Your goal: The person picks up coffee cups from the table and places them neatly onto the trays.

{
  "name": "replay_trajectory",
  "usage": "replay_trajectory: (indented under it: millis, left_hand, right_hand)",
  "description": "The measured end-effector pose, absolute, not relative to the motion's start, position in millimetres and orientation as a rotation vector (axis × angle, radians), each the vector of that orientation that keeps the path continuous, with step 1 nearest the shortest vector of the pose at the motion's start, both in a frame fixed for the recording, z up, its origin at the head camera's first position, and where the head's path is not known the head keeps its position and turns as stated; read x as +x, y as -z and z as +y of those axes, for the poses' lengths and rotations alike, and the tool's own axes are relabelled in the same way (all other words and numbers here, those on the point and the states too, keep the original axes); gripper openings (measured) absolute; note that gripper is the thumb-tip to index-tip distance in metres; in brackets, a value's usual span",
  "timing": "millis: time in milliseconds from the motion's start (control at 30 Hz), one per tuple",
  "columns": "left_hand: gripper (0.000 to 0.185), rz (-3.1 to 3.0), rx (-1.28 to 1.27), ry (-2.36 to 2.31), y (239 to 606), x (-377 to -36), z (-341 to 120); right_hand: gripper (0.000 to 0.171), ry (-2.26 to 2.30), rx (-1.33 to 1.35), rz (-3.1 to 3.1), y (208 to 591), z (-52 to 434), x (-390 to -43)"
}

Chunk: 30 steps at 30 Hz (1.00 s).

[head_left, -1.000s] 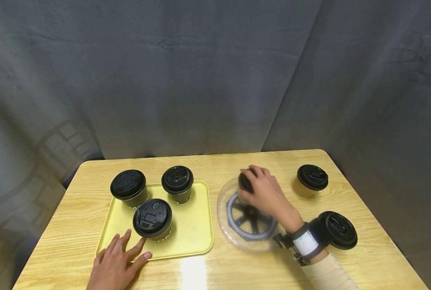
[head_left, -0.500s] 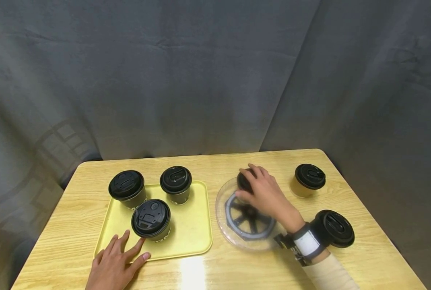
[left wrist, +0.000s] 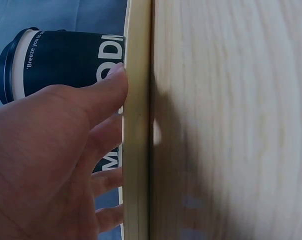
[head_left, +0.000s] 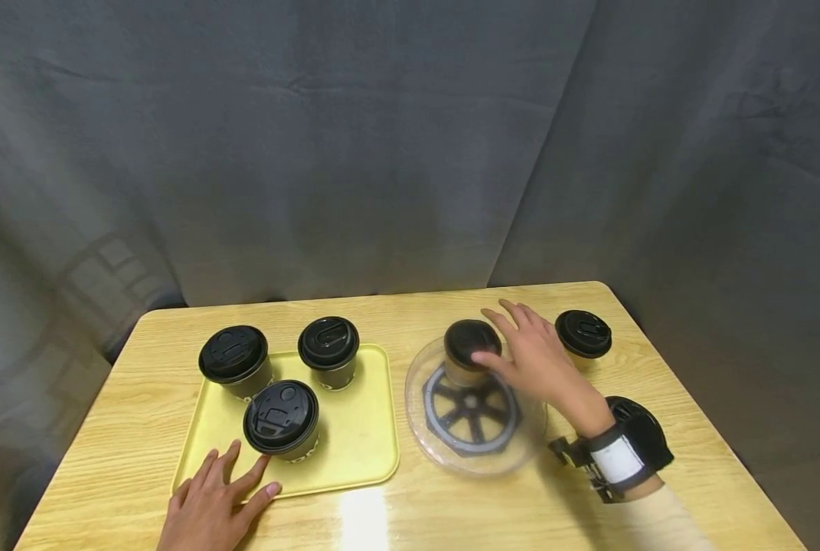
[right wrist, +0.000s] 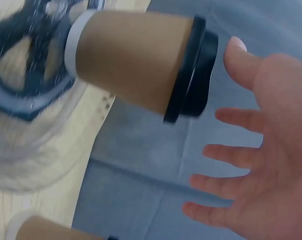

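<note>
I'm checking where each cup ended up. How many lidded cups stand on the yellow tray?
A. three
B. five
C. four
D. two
A: three black-lidded cups stand on the yellow tray, one at the back left, one at the back right and one in front; the brown cup stands on the clear turntable, and two more are on the table by the right hand.

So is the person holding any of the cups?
No. The right hand is open beside the brown cup, not gripping it. The left hand lies flat at the tray edge.
</note>
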<state>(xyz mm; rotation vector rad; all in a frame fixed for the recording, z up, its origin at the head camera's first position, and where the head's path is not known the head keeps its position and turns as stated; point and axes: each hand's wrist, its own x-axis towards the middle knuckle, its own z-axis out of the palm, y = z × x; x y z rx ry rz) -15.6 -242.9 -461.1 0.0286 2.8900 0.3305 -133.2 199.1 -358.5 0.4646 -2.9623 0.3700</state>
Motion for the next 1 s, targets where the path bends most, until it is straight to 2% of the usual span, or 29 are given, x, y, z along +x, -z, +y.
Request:
replay_trajectory:
  millis: [1000]
  left_hand:
    - [0.076,2.87,0.011,-0.321,458,-16,-242]
  right_hand:
    - [0.091,-0.302,0.137,-3.15,346,276,-141]
